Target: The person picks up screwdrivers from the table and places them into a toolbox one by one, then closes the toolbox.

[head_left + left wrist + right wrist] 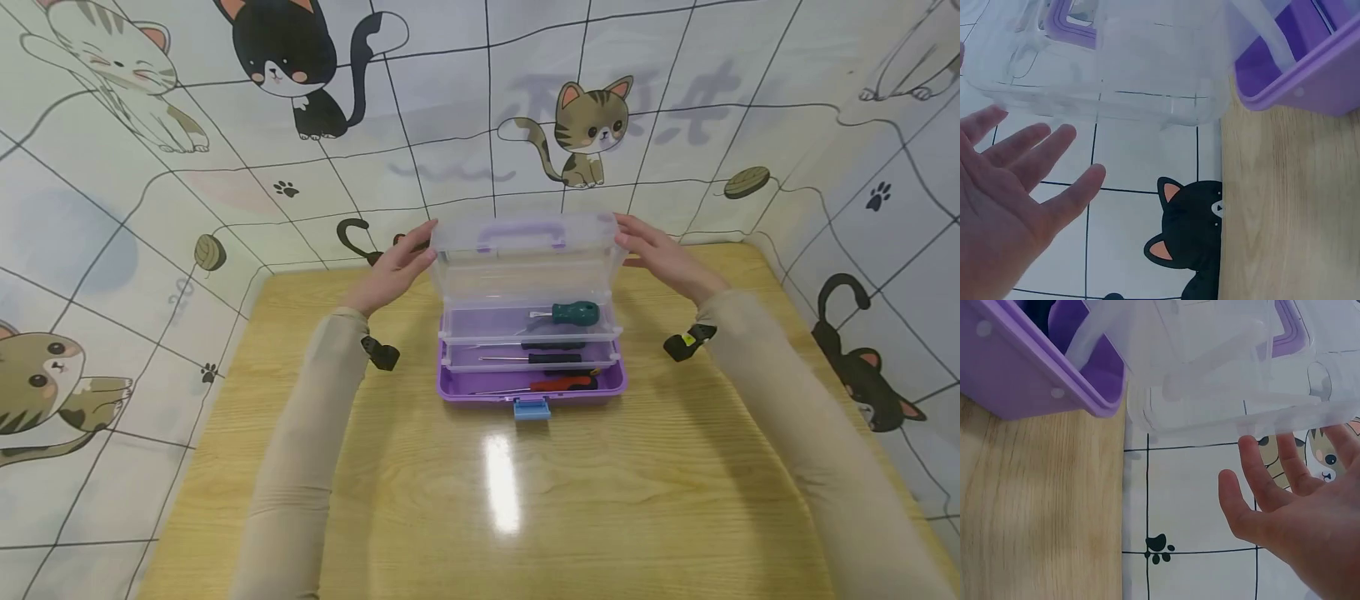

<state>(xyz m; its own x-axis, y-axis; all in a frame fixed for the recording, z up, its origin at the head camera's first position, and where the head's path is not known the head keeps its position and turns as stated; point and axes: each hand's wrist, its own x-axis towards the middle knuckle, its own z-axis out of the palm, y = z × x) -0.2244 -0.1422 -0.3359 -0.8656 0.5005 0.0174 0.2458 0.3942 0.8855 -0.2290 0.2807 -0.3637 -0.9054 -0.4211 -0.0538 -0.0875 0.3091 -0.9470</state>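
Note:
A purple toolbox stands on the table with its clear lid raised and its tiered trays spread. A purple handle is set in the lid; a blue latch hangs at the front. On an upper tray lies a green-handled screwdriver; lower down are black-handled screwdrivers and a red-handled one. My left hand, fingers spread and fairly straight, is at the lid's left side, fingertips at its edge. Opposite, my right hand has its extended fingertips at the lid's right edge.
The wooden table meets a cat-patterned wall covering just behind the toolbox. Similar covering rises at the left and right. Each wrist wears a small black camera, such as the left one.

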